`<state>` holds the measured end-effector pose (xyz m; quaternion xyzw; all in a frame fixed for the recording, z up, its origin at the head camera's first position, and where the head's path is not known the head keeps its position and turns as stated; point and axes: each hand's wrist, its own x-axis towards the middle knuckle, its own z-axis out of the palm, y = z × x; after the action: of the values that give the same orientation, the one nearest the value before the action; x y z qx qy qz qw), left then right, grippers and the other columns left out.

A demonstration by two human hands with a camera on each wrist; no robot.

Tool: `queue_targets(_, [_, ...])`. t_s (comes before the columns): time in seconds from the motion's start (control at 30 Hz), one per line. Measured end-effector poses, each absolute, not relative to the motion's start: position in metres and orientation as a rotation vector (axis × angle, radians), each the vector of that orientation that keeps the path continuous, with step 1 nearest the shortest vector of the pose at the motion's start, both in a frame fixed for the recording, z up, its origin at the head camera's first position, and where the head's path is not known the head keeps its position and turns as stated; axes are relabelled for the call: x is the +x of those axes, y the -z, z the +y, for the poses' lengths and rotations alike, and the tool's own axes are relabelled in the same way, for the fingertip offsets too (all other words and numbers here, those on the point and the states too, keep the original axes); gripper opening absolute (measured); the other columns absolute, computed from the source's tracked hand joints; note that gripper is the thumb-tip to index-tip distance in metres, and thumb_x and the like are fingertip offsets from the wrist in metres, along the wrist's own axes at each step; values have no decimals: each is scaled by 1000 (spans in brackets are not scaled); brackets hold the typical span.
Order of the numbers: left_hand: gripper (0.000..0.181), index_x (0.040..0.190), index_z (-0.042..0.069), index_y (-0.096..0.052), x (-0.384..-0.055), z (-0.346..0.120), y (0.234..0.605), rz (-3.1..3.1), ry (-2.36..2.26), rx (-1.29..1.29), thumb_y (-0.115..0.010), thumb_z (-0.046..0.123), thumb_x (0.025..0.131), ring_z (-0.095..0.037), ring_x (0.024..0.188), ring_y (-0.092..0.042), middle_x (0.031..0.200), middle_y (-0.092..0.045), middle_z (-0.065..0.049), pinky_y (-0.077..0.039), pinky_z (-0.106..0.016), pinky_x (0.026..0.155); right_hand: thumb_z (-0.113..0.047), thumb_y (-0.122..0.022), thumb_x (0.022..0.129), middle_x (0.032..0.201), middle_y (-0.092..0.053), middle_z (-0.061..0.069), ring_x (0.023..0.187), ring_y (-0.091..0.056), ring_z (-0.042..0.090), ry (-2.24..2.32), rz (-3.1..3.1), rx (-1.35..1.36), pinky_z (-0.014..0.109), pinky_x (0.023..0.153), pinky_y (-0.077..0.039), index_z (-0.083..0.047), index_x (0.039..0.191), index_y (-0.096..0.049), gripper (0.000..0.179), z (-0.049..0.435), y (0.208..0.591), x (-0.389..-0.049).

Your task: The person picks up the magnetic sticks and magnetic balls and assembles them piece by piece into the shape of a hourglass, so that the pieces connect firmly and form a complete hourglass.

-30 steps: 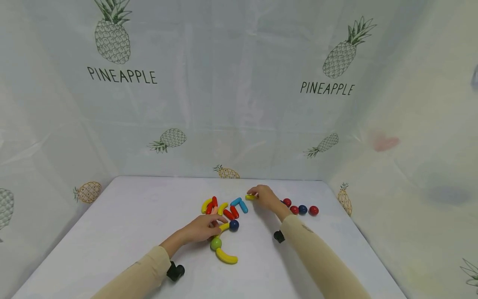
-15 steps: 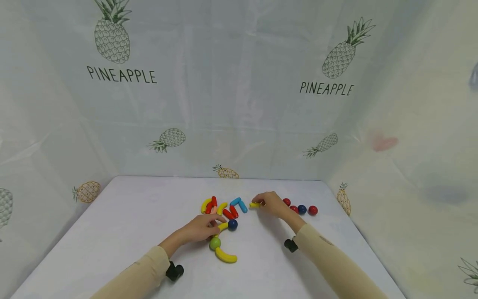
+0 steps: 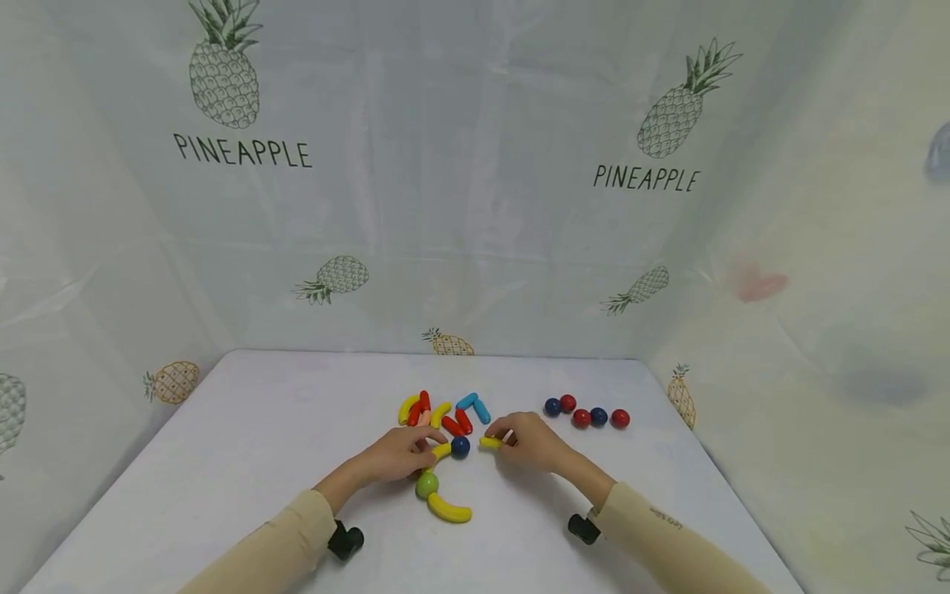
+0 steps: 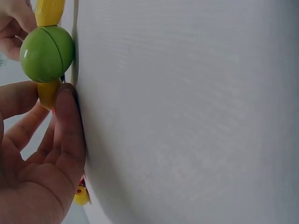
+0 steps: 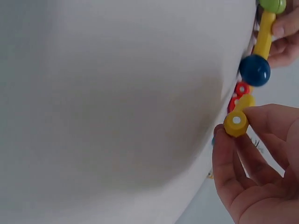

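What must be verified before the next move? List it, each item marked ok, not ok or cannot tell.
1. Right hand pinches the loose yellow rod-shaped piece: ok.
2. That piece touches the glossy dark blue ball: not ok, a gap shows in the head view.
3. Left hand grips the smooth yellow rod running between the dark blue ball and the glossy green ball: ok.
4. Green ball meets the curved yellow rod nearest the wearer: ok.
5. Ends will hold once joined: cannot tell, the fastening isn't clear.

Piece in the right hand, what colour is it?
The piece is yellow with a white end dot, clearest in the right wrist view.
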<state>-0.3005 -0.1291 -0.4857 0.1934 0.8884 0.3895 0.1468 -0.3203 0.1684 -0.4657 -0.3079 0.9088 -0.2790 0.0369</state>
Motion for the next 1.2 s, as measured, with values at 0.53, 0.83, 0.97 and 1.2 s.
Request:
queue_targets(0.53, [29,130,18,-67,-297,-131,484,2508,-1149,571,-72,22,101,-19,75,-66,95,-65,-2,-61,-33,74,-2,-72,97,109,-76,2,85,-64,11,898,2777,-971,22,80,-58,-10,120,-78,25,151,472,-313])
queue_targets(0.83, [31,128,19,-67,-298,-133,484,2537,-1138,574,-75,21,98,-18,82,-64,104,-67,-1,-60,-33,75,-4,-72,99,115,-77,4,88,-65,12,913,2755,-975,22,82,-59,-9,123,-78,25,145,472,-312])
queue_targets(0.97, [43,136,21,-65,-299,-134,483,2526,-1144,624,-78,17,95,-19,89,-64,115,-68,-3,-61,-33,75,-4,-72,100,118,-77,4,89,-64,8,918,2724,-1020,20,83,-57,-9,125,-77,26,142,473,-313])
queue_targets(1.2, [41,133,21,-68,-301,-134,483,2508,-1119,688,-79,14,95,-20,97,-62,118,-68,-3,-62,-32,77,-4,-72,100,115,-77,6,90,-64,7,935,2695,-1079,25,87,-60,-7,123,-78,24,133,474,-314])
